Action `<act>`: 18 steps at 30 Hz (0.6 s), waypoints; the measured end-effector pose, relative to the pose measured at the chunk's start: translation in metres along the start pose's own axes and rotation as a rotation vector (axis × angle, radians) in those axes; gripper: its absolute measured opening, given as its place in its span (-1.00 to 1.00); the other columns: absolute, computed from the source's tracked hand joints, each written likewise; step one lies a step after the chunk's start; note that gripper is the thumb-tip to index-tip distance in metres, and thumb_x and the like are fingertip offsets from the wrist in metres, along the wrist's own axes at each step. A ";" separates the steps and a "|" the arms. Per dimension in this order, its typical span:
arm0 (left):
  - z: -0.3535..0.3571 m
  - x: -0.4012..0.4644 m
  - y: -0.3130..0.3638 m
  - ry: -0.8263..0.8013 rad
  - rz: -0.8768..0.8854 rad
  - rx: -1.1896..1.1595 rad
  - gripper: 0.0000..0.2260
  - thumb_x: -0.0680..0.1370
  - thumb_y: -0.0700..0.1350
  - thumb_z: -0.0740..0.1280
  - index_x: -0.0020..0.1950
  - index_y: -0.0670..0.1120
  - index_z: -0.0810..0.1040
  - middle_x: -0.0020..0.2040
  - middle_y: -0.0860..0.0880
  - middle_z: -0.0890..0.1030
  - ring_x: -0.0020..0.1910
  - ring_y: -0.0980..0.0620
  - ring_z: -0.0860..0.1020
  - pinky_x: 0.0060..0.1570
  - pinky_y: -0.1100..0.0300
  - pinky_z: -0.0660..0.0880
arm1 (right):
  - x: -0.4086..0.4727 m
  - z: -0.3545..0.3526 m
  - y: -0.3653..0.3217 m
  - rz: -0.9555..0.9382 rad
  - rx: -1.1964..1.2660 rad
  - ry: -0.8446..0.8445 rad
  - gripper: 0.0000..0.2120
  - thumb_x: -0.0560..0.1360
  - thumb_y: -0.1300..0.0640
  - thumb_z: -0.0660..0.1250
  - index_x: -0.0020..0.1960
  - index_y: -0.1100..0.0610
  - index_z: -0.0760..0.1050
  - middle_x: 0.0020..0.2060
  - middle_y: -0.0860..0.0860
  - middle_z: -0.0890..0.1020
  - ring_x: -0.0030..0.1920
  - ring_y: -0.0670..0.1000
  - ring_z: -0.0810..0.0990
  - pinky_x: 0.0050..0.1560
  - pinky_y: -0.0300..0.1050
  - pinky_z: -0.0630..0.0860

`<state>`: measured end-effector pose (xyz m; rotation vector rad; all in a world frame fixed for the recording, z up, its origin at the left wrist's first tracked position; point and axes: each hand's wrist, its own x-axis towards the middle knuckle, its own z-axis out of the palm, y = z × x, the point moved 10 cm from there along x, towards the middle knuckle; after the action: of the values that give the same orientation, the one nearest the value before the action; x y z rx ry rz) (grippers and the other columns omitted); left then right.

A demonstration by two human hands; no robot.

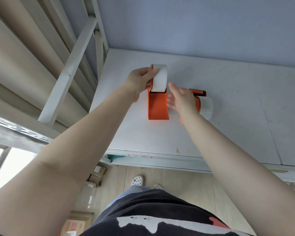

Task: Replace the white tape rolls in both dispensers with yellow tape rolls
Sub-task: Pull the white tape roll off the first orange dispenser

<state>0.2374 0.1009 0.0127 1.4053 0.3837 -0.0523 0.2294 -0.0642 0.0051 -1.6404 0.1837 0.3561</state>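
1. The left hand [140, 80] is closed around the white tape roll [159, 78] on the nearer orange dispenser [157, 106], thumb and fingers gripping the roll's side.
2. That dispenser sits near the left part of the white counter [228, 99], its orange handle pointing back toward the person; the roll is at its far end.
3. The right hand [180, 99] is open, fingers spread and loose, holding nothing; it hovers just right of the dispenser's handle.
4. A second dispenser [198, 96] lies just beyond the right hand, partly hidden by it, with a pale tape roll [207, 108] on it.
5. A ladder-like metal frame [71, 65] stands at the counter's left.
6. Cardboard boxes [95, 178] lie on the wooden floor [186, 183] below.
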 end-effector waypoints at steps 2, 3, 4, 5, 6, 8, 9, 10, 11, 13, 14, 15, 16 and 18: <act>0.002 -0.003 0.000 -0.034 0.010 -0.005 -0.88 0.56 -0.09 0.33 -0.05 -0.14 0.54 -0.08 -0.12 0.57 -0.10 -0.05 0.53 0.08 0.08 0.50 | 0.009 0.019 0.005 0.129 0.090 -0.104 -0.64 0.47 -0.12 0.38 0.09 0.13 0.49 0.05 0.09 0.58 0.06 0.03 0.59 0.09 -0.09 0.58; 0.002 -0.004 -0.001 -0.048 0.010 -0.003 -0.87 0.57 -0.09 0.32 -0.02 -0.15 0.55 -0.07 -0.13 0.58 -0.09 -0.05 0.54 0.11 0.07 0.50 | 0.013 0.027 0.009 0.175 0.111 -0.139 -0.58 0.45 -0.14 0.39 0.15 0.13 0.47 0.15 0.10 0.57 0.15 0.06 0.56 0.18 -0.05 0.55; 0.002 -0.005 -0.002 -0.058 0.008 0.003 -0.86 0.57 -0.09 0.31 0.01 -0.16 0.55 -0.05 -0.14 0.59 -0.06 -0.06 0.55 0.15 0.05 0.50 | 0.014 0.034 0.012 0.210 0.140 -0.169 -0.54 0.43 -0.14 0.41 0.17 0.14 0.46 0.20 0.12 0.56 0.20 0.08 0.54 0.23 -0.03 0.53; 0.002 -0.006 -0.003 -0.064 0.005 0.009 -0.84 0.58 -0.08 0.31 0.03 -0.17 0.56 -0.03 -0.16 0.59 -0.04 -0.07 0.55 0.19 0.04 0.49 | 0.014 0.040 0.015 0.236 0.171 -0.189 -0.53 0.43 -0.13 0.42 0.19 0.15 0.46 0.21 0.13 0.57 0.22 0.10 0.54 0.23 -0.03 0.52; 0.002 -0.007 -0.004 -0.068 0.005 0.010 -0.83 0.58 -0.08 0.31 0.04 -0.17 0.57 -0.02 -0.16 0.59 -0.02 -0.07 0.55 0.22 0.03 0.48 | 0.015 0.044 0.017 0.249 0.211 -0.197 -0.53 0.43 -0.11 0.43 0.19 0.17 0.47 0.20 0.14 0.58 0.21 0.11 0.55 0.21 -0.04 0.53; 0.001 -0.010 -0.004 -0.061 0.008 -0.002 -0.84 0.58 -0.08 0.30 0.01 -0.16 0.58 -0.04 -0.15 0.60 -0.05 -0.05 0.56 0.22 0.04 0.49 | 0.015 0.047 0.017 0.247 0.282 -0.195 -0.57 0.44 -0.05 0.44 0.15 0.20 0.49 0.16 0.15 0.62 0.17 0.09 0.59 0.13 -0.10 0.55; 0.000 -0.011 -0.004 -0.056 0.009 -0.009 -0.84 0.58 -0.08 0.31 -0.01 -0.15 0.59 -0.07 -0.13 0.61 -0.08 -0.03 0.58 0.20 0.06 0.50 | 0.015 0.048 0.015 0.238 0.314 -0.193 -0.60 0.44 -0.03 0.44 0.13 0.21 0.50 0.14 0.16 0.63 0.15 0.07 0.61 0.11 -0.13 0.56; 0.000 -0.012 -0.005 -0.052 0.012 -0.011 -0.85 0.58 -0.08 0.31 -0.02 -0.14 0.60 -0.09 -0.11 0.62 -0.11 0.00 0.59 0.18 0.08 0.51 | 0.015 0.048 0.015 0.229 0.344 -0.186 -0.61 0.44 0.00 0.45 0.13 0.23 0.50 0.13 0.16 0.64 0.14 0.06 0.63 0.09 -0.16 0.57; 0.000 -0.012 -0.005 -0.049 0.017 -0.013 -0.85 0.58 -0.08 0.31 -0.02 -0.14 0.60 -0.11 -0.09 0.63 -0.15 0.03 0.60 0.14 0.11 0.53 | 0.014 0.046 0.013 0.220 0.361 -0.175 -0.61 0.44 0.02 0.45 0.14 0.25 0.51 0.13 0.16 0.64 0.13 0.05 0.63 0.08 -0.18 0.57; 0.000 -0.013 -0.005 -0.039 0.027 -0.021 -0.86 0.58 -0.10 0.31 -0.04 -0.14 0.60 -0.16 -0.06 0.64 -0.24 0.10 0.62 0.04 0.19 0.56 | 0.013 0.041 0.012 0.202 0.369 -0.145 -0.62 0.44 0.04 0.45 0.15 0.25 0.52 0.13 0.16 0.64 0.15 0.06 0.63 0.08 -0.18 0.58; 0.000 -0.013 -0.005 -0.025 0.033 -0.029 -0.86 0.58 -0.11 0.30 -0.06 -0.14 0.60 -0.19 -0.04 0.64 -0.27 0.11 0.62 -0.02 0.22 0.57 | 0.013 0.037 0.012 0.194 0.373 -0.128 -0.62 0.44 0.03 0.45 0.14 0.25 0.52 0.13 0.16 0.64 0.15 0.06 0.63 0.11 -0.16 0.58; -0.001 -0.013 -0.005 -0.004 0.040 -0.036 -0.86 0.58 -0.12 0.30 -0.08 -0.13 0.60 -0.23 -0.02 0.65 -0.29 0.12 0.62 -0.05 0.24 0.57 | 0.013 0.032 0.011 0.189 0.382 -0.109 -0.60 0.43 0.02 0.46 0.15 0.24 0.53 0.14 0.16 0.64 0.16 0.05 0.63 0.15 -0.14 0.57; -0.003 -0.013 -0.005 0.018 0.052 -0.037 -0.86 0.58 -0.12 0.30 -0.11 -0.13 0.60 -0.27 0.01 0.65 -0.31 0.12 0.61 -0.09 0.26 0.58 | 0.013 0.026 0.011 0.183 0.391 -0.092 -0.58 0.43 0.01 0.46 0.18 0.24 0.53 0.15 0.15 0.64 0.16 0.04 0.63 0.18 -0.12 0.56; -0.005 -0.013 -0.004 0.052 0.074 -0.006 -0.84 0.58 -0.13 0.31 -0.17 -0.12 0.60 -0.33 0.02 0.62 -0.33 0.08 0.56 -0.14 0.25 0.54 | 0.012 0.016 0.010 0.167 0.387 -0.075 -0.54 0.44 0.02 0.45 0.24 0.25 0.50 0.17 0.14 0.64 0.18 0.04 0.62 0.21 -0.10 0.54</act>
<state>0.2231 0.1020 0.0117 1.4157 0.3742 0.0459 0.2359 -0.0484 -0.0093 -1.2308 0.3138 0.4765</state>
